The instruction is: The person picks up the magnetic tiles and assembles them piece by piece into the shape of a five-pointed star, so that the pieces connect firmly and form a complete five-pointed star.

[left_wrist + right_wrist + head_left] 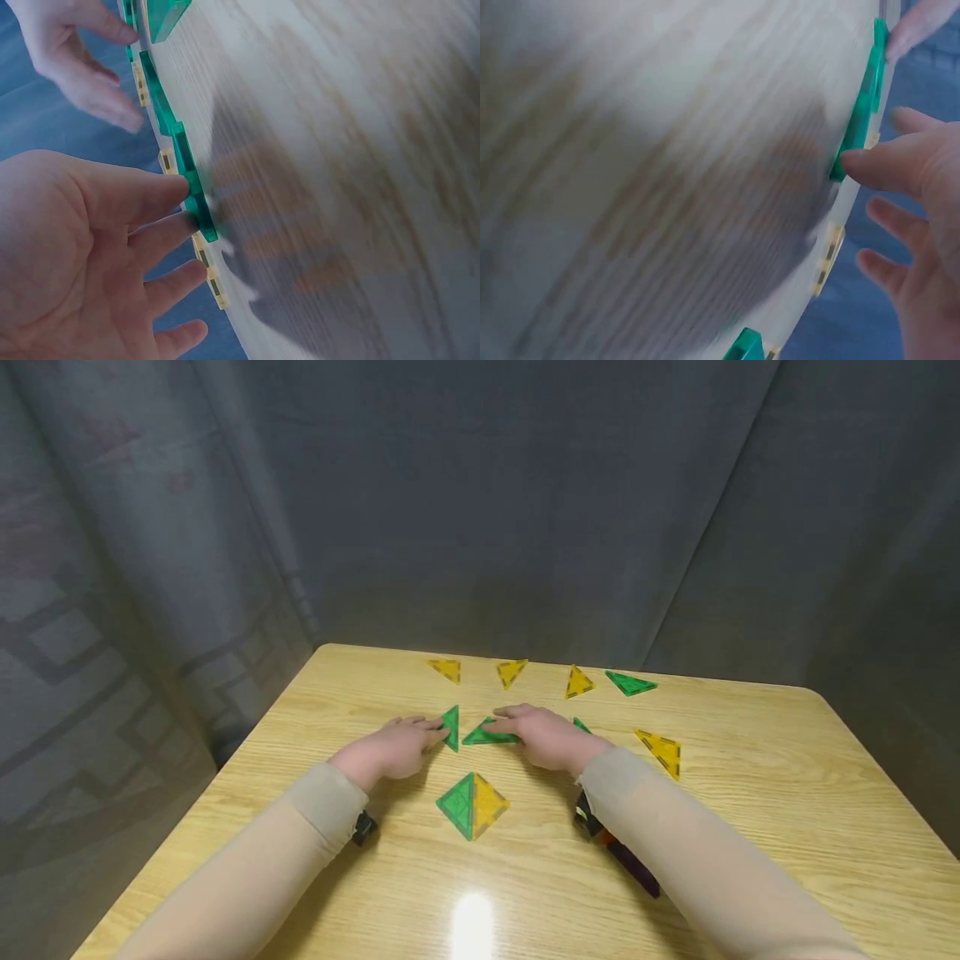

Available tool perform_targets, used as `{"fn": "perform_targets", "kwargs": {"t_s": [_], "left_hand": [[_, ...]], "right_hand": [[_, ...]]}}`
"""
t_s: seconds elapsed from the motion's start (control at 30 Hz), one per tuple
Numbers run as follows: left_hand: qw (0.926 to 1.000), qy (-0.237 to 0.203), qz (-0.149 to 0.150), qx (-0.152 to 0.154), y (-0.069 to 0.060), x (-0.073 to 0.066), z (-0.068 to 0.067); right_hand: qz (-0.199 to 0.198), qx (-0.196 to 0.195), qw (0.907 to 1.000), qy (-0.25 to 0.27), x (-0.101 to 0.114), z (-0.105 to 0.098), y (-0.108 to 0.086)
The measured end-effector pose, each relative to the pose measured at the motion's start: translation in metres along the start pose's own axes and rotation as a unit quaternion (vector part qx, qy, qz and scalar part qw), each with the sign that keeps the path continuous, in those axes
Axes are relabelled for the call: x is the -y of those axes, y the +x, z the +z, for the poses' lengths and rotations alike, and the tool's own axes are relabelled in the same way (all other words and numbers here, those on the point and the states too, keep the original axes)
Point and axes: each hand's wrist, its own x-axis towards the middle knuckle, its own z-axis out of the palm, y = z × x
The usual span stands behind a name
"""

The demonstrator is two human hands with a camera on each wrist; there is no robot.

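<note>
1. Left green tile [453, 727] and right green tile [478, 739] lie near each other on the wood-grained counter [765, 752] in the head view. The left hand [392, 750] and right hand [543, 735] rest on them, perhaps to steady them. Nearer the person, a green triangle [456, 806] and a yellow triangle [490, 807] meet edge to edge as a diamond, probably held by magnets. Yellow tiles [579, 682] with dark edge strips lie farther off.

2. In the left wrist view, the left hand is fairly wide: thumb and forefinger touch the left green tile, the other fingers spread. The tile looks like glossy, translucent plastic.

3. In the right wrist view, the right hand is loosely spread, its thumb tip touching the right green tile's end, seemingly for light contact.
</note>
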Motion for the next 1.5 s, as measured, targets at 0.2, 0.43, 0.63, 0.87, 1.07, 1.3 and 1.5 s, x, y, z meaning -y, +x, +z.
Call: {"fn": "perform_targets", "kwargs": {"t_s": [0.2,0.43,0.63,0.87,1.07,1.3,1.5], "left_hand": [[1.0000,0.003,-0.001,-0.004,-0.001,0.000,0.000],[1.0000,0.001,-0.004,0.000,-0.001,-0.002,0.000],[1.0000,-0.002,-0.005,0.001,-0.001,-0.002,0.000],[1.0000,-0.003,-0.002,-0.006,0.000,0.000,0.000],[0.9999,-0.006,0.004,-0.007,0.000,0.000,0.000],[0.9998,-0.010,0.013,-0.008,0.001,-0.001,0.000],[0.9998,-0.014,0.011,-0.007,0.001,-0.002,-0.001]], "right_hand": [[0.067,0.045,0.9957,-0.045,0.012,0.004,-0.002],[0.139,0.022,0.9864,0.084,0.025,0.000,0.004],[0.131,0.034,0.9874,0.081,0.028,-0.003,0.001],[0.101,0.071,0.9915,0.041,0.028,0.004,-0.002],[0.088,0.077,0.9922,0.045,0.033,0.007,0.002],[0.085,0.079,0.9927,0.035,0.037,0.010,0.008],[0.083,0.079,0.9929,0.031,0.037,0.013,0.010]]}}
